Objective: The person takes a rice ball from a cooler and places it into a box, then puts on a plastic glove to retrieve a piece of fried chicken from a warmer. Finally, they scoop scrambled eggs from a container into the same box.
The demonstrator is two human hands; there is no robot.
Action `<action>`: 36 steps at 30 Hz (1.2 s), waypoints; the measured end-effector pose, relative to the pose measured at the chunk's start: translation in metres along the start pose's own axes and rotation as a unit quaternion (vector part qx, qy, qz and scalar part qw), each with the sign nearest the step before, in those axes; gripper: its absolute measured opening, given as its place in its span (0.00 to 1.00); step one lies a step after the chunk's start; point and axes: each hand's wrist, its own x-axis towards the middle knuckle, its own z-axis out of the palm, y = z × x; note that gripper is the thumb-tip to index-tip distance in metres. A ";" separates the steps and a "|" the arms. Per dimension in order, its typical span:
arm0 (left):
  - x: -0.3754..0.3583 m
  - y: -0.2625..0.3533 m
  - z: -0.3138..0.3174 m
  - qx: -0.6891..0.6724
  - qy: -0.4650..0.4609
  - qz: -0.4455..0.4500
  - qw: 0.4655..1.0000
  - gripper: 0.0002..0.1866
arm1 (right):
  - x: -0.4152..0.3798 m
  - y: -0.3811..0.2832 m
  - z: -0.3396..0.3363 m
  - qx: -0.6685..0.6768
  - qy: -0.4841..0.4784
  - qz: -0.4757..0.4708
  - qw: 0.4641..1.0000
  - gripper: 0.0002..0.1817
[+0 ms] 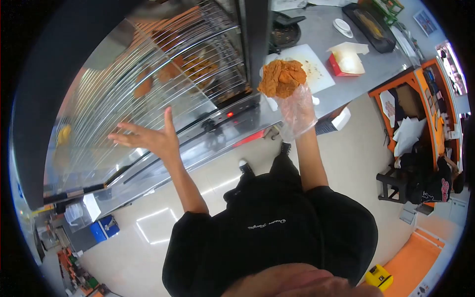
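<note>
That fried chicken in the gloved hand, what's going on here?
A person in a black top stands at a steel counter. Their right hand, in a clear plastic glove, holds up a piece of fried chicken above a white cutting board. Their bare left hand is spread open against the glass door of a warming cabinet, where more fried pieces sit on wire racks. An open red-and-white carton waits on the counter nearby.

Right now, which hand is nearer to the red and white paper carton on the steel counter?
Right. The right hand, in a clear plastic glove holding fried chicken, is just left of the carton. The bare left hand is spread far off by the glass warmer.
</note>
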 end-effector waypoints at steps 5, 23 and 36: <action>-0.007 0.043 0.012 0.004 -0.011 0.008 1.000 0.67 | -0.021 -0.073 -0.049 0.168 0.150 0.037 0.974 0.30; -0.020 0.148 0.026 0.005 -0.031 -0.049 0.998 0.61 | 0.118 -0.344 -0.476 -0.940 0.065 0.160 0.294 0.30; -0.016 0.154 0.013 -0.053 0.017 -0.073 0.996 0.60 | 0.102 -0.309 -0.334 -0.883 0.221 0.169 0.377 0.17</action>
